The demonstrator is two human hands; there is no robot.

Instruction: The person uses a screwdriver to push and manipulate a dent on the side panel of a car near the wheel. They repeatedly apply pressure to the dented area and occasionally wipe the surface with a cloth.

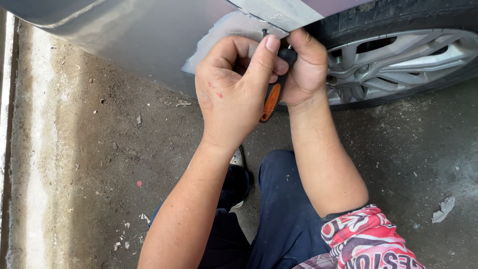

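While both hands are clamping around the black-and-orange-handled screwdriver (272, 94), its thin metal tip is poking up at the lower edge of the grey car body panel (149, 40), right by the patch of pale filler (224, 35) next to the silver alloy wheel (398, 60). If that tip is slipping off, it's probably gouging the paint or jabbing a knuckle, since they're pushing pretty hard. Left hand (234, 89) is curling shut over the handle with thumb up, right hand (306, 69) is fisting tight around the top.

A wheel (398, 60) is seen at upper right. The concrete floor (99, 149) is strewn with debris, and a pale scrap (443, 209) lies at right.
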